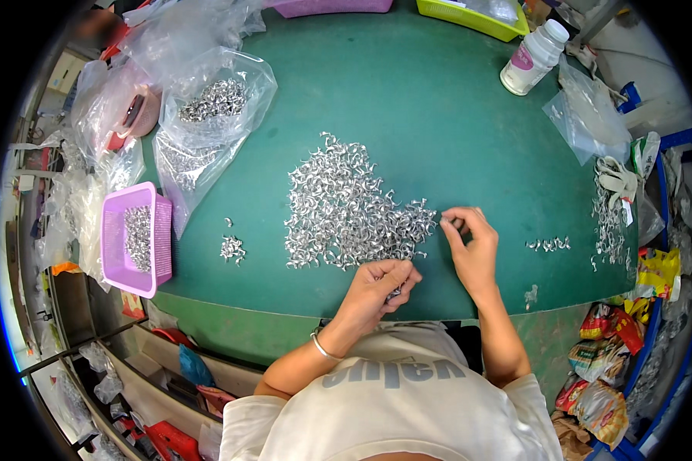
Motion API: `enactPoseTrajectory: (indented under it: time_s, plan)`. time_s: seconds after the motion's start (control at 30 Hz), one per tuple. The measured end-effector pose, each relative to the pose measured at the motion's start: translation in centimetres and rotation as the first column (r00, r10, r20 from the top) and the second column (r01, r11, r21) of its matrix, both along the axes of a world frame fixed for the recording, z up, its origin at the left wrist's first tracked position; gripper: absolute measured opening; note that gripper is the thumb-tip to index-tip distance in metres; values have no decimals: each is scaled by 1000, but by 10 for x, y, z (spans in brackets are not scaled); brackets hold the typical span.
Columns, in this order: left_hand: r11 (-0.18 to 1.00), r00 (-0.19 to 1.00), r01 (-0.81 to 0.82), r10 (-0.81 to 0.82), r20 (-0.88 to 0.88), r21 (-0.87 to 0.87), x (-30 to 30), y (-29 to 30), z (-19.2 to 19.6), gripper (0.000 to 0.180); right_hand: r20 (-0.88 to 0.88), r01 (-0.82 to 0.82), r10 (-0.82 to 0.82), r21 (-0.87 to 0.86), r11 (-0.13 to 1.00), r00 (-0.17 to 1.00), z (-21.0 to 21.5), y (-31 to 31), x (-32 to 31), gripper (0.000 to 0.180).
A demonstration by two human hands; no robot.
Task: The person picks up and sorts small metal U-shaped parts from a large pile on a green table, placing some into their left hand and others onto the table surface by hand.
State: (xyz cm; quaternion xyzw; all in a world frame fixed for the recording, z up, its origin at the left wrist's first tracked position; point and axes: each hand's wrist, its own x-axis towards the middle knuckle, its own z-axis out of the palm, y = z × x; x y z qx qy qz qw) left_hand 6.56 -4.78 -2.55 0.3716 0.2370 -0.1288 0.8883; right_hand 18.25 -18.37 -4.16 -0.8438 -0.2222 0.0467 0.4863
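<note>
A large heap of small shiny metal clips lies in the middle of the green table. My left hand is closed at the heap's near edge, with several clips bunched in its fingers. My right hand sits at the heap's right edge and pinches one clip between thumb and fingertips. A silver bangle is on my left wrist. A small cluster of clips lies to the left, and a short row of clips lies to the right.
A pink basket with clips stands at the left edge. Clear plastic bags with clips lie at the back left. A white bottle stands at the back right, next to a yellow-green tray. More bags and snack packets crowd the right.
</note>
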Motion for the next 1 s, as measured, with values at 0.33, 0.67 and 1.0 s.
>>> enactPoseTrajectory:
  time_s: [0.33, 0.67, 1.0]
  plan:
    - [994, 994, -112, 112, 4, -10, 1, -5, 15, 17, -580, 186, 416, 711, 679, 700, 23, -1, -46, 18]
    - [831, 967, -200, 84, 239, 519, 0, -3, 26, 7, -351, -47, 355, 651, 758, 866, 35, -2, -49, 16]
    - [734, 939, -250, 24, 343, 631, -1, 2, 38, 7, -402, 32, 321, 664, 747, 858, 50, 0, -55, 17]
